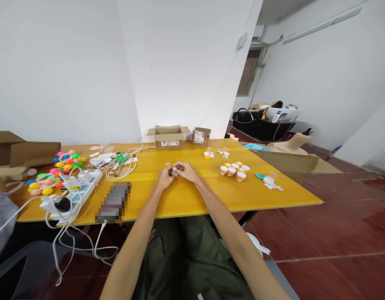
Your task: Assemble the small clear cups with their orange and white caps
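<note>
My left hand (pixel 163 179) and my right hand (pixel 186 171) meet over the middle of the table. Between their fingertips is a small white part (pixel 174 171), too small for its kind to be told; both hands are closed on it. A small clear piece (pixel 168 163) shows just behind my left fingers. To the right stand several small clear tubs with white and orange lids (pixel 232 170), grouped closely. Farther right lie a teal ring (pixel 260 176) and a heap of white plastic parts (pixel 270 182). More white and orange pieces (pixel 208 155) lie behind the tubs.
A phone (pixel 113 203) on a charging cable and a loaded power strip (pixel 86 189) are on the left. Beyond them lie colourful balls (pixel 67 162) and a cable tangle (pixel 123 162). Cardboard boxes (pixel 168 137) stand against the wall. Another person's sleeve (pixel 3 221) shows at the left edge.
</note>
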`<state>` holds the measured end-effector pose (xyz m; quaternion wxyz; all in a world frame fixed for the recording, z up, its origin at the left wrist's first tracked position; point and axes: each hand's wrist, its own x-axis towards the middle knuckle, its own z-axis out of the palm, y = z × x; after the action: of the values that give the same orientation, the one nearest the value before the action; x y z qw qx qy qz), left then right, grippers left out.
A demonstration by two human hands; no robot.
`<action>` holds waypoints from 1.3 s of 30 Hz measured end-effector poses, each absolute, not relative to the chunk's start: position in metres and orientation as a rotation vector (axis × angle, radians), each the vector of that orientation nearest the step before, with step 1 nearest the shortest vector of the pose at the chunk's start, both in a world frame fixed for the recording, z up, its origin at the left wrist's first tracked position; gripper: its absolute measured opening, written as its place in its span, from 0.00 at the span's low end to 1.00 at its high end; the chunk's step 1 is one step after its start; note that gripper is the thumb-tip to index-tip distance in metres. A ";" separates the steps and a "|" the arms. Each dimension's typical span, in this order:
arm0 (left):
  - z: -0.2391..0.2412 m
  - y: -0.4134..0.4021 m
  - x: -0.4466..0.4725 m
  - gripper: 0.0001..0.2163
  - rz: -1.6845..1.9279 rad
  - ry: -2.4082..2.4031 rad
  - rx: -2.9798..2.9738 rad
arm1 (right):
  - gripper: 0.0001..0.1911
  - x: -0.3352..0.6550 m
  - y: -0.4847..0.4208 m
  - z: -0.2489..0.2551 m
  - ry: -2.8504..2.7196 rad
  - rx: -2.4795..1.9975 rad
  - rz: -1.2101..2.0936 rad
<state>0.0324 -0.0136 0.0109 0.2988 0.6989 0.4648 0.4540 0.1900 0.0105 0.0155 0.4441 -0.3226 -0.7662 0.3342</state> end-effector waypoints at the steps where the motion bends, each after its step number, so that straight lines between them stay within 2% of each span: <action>1: 0.010 -0.013 0.032 0.06 1.204 1.235 1.858 | 0.08 0.190 0.010 0.016 -1.904 -0.802 0.826; 11: 0.012 -0.014 0.032 0.06 1.202 1.233 1.865 | 0.04 0.190 0.006 0.020 -1.893 -0.806 0.863; 39: 0.007 -0.010 0.030 0.07 1.198 1.233 1.886 | 0.05 0.191 0.011 0.015 -1.918 -0.784 0.819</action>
<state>0.0300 -0.0102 0.0070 0.2905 0.7072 0.4623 0.4492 0.1914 0.0107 0.0150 0.4413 -0.3157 -0.7725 0.3300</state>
